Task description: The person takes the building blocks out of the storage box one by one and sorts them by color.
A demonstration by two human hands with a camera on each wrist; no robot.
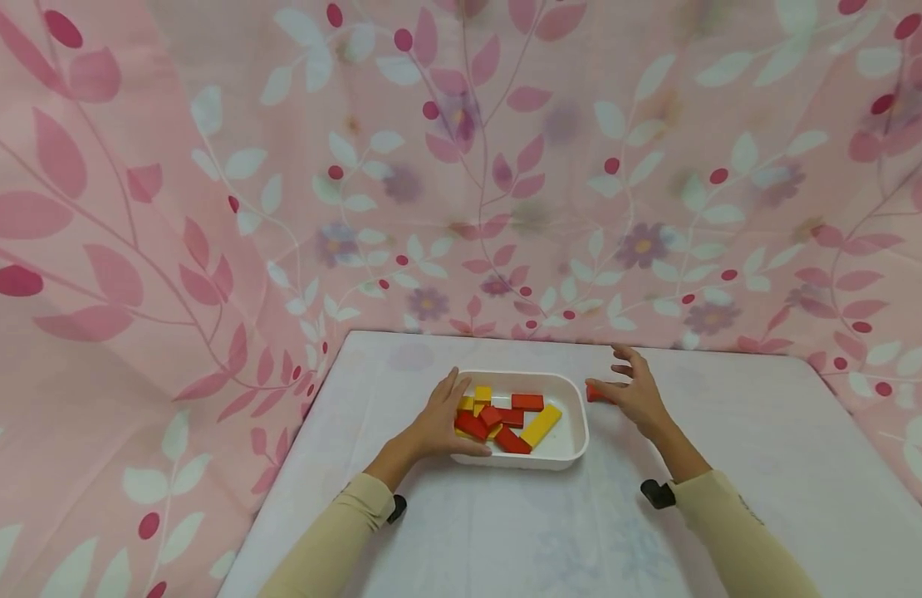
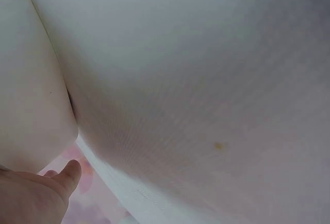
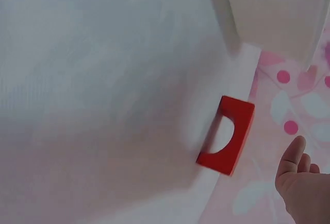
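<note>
A white tray holds several red and yellow blocks, among them a long yellow block and a red block. At the tray's left end my left hand grips it, with the thumb along the near wall and the fingers at the far corner. To the right of the tray is a red block with a half-round cutout. My right hand is beside that block, fingers spread. A gap shows between thumb and block in the right wrist view. The left wrist view shows part of the left hand below the tray wall.
A pale cloth covers the table. Behind and to the left hangs a pink floral curtain, close to the table's back edge. Dark wrist devices, such as the one at the right cuff, sit under the sleeves.
</note>
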